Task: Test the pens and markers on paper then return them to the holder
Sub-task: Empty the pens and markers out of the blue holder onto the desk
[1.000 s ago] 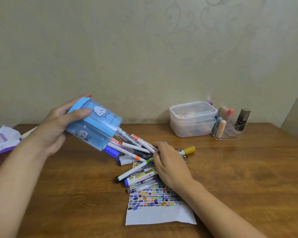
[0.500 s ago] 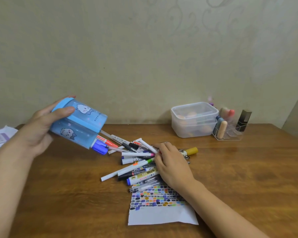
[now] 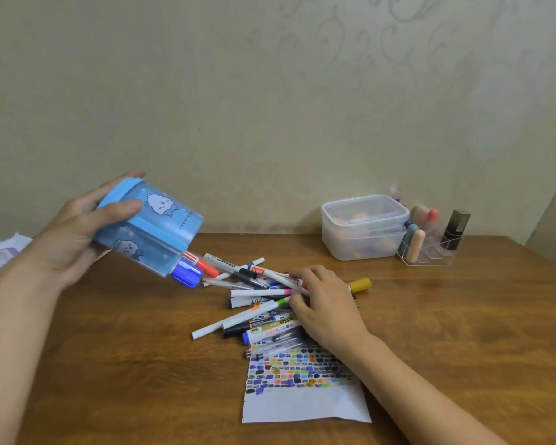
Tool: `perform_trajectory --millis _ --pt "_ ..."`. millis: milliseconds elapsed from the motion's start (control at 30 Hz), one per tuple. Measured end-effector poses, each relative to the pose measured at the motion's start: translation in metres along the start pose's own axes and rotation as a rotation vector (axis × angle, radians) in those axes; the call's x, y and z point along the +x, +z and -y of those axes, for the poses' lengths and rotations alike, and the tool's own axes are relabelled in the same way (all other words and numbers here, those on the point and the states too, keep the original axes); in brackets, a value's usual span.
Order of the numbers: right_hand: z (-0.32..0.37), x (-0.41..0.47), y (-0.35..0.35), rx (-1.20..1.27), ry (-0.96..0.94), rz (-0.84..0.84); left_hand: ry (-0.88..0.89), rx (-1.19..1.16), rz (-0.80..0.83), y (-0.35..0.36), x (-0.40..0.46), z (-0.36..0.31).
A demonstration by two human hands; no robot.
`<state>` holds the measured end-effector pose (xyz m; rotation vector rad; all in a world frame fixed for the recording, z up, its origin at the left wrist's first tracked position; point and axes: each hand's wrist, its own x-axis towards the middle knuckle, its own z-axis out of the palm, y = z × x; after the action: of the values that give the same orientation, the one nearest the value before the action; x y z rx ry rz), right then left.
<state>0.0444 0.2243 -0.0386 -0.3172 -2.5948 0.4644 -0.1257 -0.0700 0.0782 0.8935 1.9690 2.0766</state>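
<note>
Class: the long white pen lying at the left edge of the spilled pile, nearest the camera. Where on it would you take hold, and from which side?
Pinch the white pen near its free left end, coming from above on the left. That end juts clear onto bare table, while its other end runs under the pile beside the right hand.

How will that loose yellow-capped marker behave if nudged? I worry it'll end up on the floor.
The yellow-capped marker looks round, so it would likely roll on the smooth wooden table. The right hand lies beside it and may block a roll that way.
</note>
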Motion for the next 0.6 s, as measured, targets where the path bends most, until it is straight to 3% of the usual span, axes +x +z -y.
perform_trajectory --millis 600 --pt "0.008 -0.003 -0.005 0.000 -0.028 -0.008 0.015 -0.042 -0.048 0.013 0.001 0.008"
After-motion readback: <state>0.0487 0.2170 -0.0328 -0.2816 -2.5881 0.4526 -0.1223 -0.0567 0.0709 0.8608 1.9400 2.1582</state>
